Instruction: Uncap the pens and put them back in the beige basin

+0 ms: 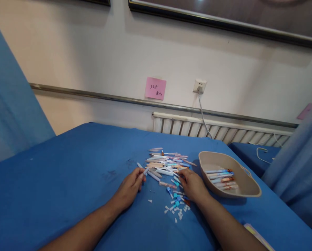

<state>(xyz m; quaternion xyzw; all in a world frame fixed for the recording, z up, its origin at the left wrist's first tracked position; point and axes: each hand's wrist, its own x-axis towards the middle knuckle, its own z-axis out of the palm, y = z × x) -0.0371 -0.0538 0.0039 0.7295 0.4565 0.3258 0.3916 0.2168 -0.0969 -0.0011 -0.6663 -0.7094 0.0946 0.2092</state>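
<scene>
My left hand (131, 185) is closed on a pale pen barrel (146, 171), whose end shows past the thumb. My right hand (193, 185) pinches a thin white stick (173, 172) that looks like a pen refill and points left over the pile. Between and beyond both hands lies a loose pile of pen barrels (157, 159), white, grey, orange and pink-patterned. Beside my right hand are blue pen caps (168, 190) and turquoise pieces (177, 203). Several small white plugs (180, 214) are scattered nearer to me, and one lone white piece (150, 201) sits to their left.
A beige basin (250, 188) stands to the right, holding several pens (221, 179). Blue cloth (67, 181) covers the table. Behind are a radiator (187, 125), a rail, a plugged-in cable (203, 116) and a pink note (156, 88). Blue curtains (12, 90) hang at both sides.
</scene>
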